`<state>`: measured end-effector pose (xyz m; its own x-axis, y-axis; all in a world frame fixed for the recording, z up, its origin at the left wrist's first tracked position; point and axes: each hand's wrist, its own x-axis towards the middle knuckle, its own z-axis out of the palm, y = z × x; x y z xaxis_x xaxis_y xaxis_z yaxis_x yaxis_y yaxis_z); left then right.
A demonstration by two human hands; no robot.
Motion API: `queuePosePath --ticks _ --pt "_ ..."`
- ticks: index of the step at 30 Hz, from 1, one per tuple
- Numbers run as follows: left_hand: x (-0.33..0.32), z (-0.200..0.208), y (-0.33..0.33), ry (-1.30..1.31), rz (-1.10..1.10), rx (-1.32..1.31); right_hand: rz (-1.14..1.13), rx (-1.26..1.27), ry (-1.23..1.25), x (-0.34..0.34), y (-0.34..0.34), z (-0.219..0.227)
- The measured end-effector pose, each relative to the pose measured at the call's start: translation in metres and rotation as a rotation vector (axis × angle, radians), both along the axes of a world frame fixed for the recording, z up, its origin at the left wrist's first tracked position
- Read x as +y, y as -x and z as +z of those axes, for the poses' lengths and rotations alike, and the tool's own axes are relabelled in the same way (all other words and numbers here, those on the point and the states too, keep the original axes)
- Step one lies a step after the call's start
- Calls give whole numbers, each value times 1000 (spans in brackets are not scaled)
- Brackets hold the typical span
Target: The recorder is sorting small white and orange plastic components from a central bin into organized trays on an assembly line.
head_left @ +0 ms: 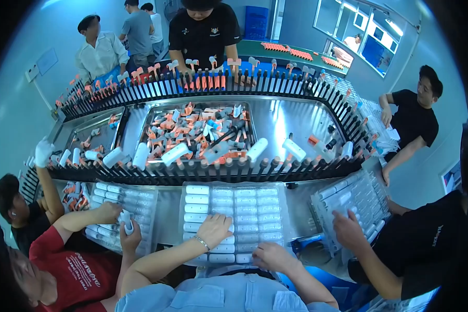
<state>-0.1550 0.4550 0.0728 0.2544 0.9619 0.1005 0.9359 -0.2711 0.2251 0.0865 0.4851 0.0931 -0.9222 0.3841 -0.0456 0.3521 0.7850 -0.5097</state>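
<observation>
In front of me lies a clear plastic blister tray (282,218), its left column filled with white oblong plastic casings (196,199). More casings lie in its bottom row. My left hand (215,229), with a bracelet at the wrist, reaches over the left and middle columns, fingers bent downward; what is under the fingertips is hidden. At the tray's lower right, my right hand (272,257) has its fingers curled together beside a white casing in the bottom row. Whether those fingers grip anything is hidden.
Beyond the tray runs a looped rack of black upright posts (192,169), some bearing white or orange parts. Inside it stands a metal tray (252,130) heaped with orange and grey pieces. Co-workers sit close at left and right with similar blister trays (348,203); others stand across.
</observation>
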Motion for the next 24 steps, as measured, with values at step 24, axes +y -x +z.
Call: queuePosePath --ticks 24 --pt "216 106 -9 -363 -311 -85 -296 202 290 2 -21 -2"
